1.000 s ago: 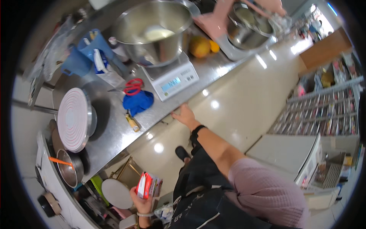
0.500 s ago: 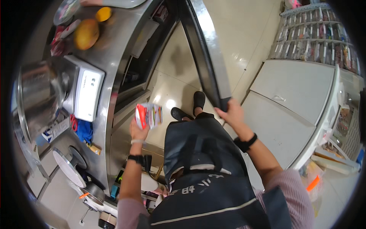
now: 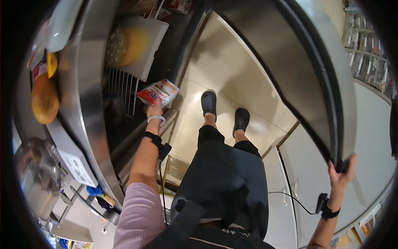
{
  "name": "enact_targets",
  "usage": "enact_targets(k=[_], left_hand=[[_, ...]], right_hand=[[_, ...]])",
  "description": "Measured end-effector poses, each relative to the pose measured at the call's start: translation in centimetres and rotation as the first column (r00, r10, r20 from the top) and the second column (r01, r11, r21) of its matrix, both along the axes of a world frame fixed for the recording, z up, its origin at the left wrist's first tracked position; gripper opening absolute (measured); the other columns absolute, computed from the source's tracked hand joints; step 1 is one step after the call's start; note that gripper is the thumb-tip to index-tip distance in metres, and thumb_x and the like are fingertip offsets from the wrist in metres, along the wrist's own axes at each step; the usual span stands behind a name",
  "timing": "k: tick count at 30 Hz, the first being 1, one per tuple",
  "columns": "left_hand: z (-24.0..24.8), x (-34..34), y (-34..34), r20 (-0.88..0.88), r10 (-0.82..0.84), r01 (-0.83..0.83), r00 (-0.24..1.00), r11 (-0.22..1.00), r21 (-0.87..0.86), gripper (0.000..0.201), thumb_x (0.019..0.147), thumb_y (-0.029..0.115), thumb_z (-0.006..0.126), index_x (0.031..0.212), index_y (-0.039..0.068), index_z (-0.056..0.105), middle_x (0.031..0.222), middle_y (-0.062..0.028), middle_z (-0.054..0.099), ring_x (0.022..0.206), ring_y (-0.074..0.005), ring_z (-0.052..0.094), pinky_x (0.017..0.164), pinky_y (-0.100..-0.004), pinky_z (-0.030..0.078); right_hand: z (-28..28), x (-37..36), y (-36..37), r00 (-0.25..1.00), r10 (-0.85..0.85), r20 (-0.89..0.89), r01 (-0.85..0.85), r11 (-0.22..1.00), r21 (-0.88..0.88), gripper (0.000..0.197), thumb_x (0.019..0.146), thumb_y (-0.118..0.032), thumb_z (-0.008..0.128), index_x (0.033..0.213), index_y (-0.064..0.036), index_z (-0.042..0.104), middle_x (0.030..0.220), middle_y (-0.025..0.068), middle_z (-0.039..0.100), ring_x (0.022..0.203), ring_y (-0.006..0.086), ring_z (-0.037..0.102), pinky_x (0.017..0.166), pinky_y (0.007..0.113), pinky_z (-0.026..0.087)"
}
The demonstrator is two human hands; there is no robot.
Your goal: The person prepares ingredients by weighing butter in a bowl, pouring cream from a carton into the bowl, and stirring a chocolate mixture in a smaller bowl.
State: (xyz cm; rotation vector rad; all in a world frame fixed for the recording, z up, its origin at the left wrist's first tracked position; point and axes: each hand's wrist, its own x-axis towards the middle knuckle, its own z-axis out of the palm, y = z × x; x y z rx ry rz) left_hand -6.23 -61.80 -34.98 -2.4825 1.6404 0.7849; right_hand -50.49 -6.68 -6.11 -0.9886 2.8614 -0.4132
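My left hand [image 3: 154, 110] grips a red and white printed carton [image 3: 165, 91] at its near end and holds it at the mouth of an open under-counter fridge. Inside the fridge are a wire shelf [image 3: 118, 89], a white tray [image 3: 155, 43] and a round yellow thing with pale specks [image 3: 129, 46], blurred. Out to the right, my right hand [image 3: 342, 177] has its fingers around the lower corner of the steel fridge door [image 3: 273, 54], which stands wide open. Part of that hand's grip is hidden behind the door edge.
Left of the fridge runs a steel counter [image 3: 89, 79] with an orange-yellow fruit [image 3: 44, 99], a white scale [image 3: 74, 159] and a blue cloth [image 3: 94, 191]. White cabinets [image 3: 356, 124] stand at right, below racks of small packets [image 3: 367, 50]. Black shoes [image 3: 209, 101] are on the tiled floor.
The door has swung wider to the right with my right hand on it. My left hand has brought the carton up to the fridge opening, and the fridge's inside shows more.
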Motion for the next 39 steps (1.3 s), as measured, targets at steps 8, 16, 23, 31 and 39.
enact_targets(k=[8,16,23,31,39], left_hand=[[-6.3,-0.2,-5.2,0.051,0.161,-0.151,0.986,0.977,-0.152,0.075,0.070,0.040,0.068,0.109,-0.015,0.035,0.103,-0.0282,0.053,0.092,-0.0346,0.059,0.075,-0.0403,0.052],[-7.8,4.2,-8.8,0.241,-0.065,0.093,0.968,0.990,-0.108,0.086,0.076,0.042,0.061,0.138,0.003,0.017,0.121,-0.0243,0.047,0.104,-0.0375,0.052,0.083,-0.0455,0.045],[-1.7,-1.6,-0.2,0.226,-0.017,0.045,0.974,0.992,-0.117,0.086,0.066,0.064,0.062,0.121,-0.001,0.046,0.116,-0.0212,0.053,0.101,-0.0340,0.055,0.079,-0.0401,0.048],[39.4,-5.5,12.0,-0.187,-0.880,0.633,0.437,0.449,-0.631,0.029,0.067,0.002,0.070,0.094,0.003,0.059,0.081,-0.0096,0.058,0.072,-0.0194,0.057,0.053,-0.0256,0.046],[60.6,15.0,-0.5,0.172,-0.043,0.177,0.984,0.212,-0.961,0.034,0.074,0.009,0.061,0.106,-0.002,0.054,0.100,-0.0158,0.056,0.084,-0.0253,0.055,0.074,-0.0341,0.043]], right_hand=[[1.0,0.5,4.8,1.000,-0.013,-0.009,0.014,0.998,0.056,0.082,0.066,-0.021,0.076,0.131,0.0048,0.033,0.135,0.0240,0.036,0.125,0.0321,0.035,0.102,0.040,0.027],[1.4,2.9,3.6,0.998,-0.014,-0.053,0.018,0.996,0.087,0.085,0.069,-0.025,0.075,0.132,0.0074,0.029,0.135,0.0239,0.034,0.126,0.0314,0.034,0.103,0.040,0.027],[-0.5,2.7,2.6,0.999,0.004,-0.048,-0.005,1.000,-0.018,0.076,0.062,-0.014,0.077,0.125,0.0043,0.039,0.131,0.0252,0.039,0.121,0.0352,0.040,0.100,0.041,0.031],[-0.8,3.9,-3.9,1.000,-0.017,-0.012,0.015,0.994,-0.110,0.058,0.063,-0.021,0.079,0.105,0.0065,0.051,0.095,0.0213,0.055,0.086,0.0326,0.055,0.080,0.037,0.045],[-0.1,6.7,-5.7,0.994,0.047,-0.103,-0.040,0.997,0.068,0.052,0.071,-0.035,0.071,0.098,0.0036,0.051,0.088,0.0176,0.051,0.083,0.0375,0.051,0.068,0.041,0.044]])
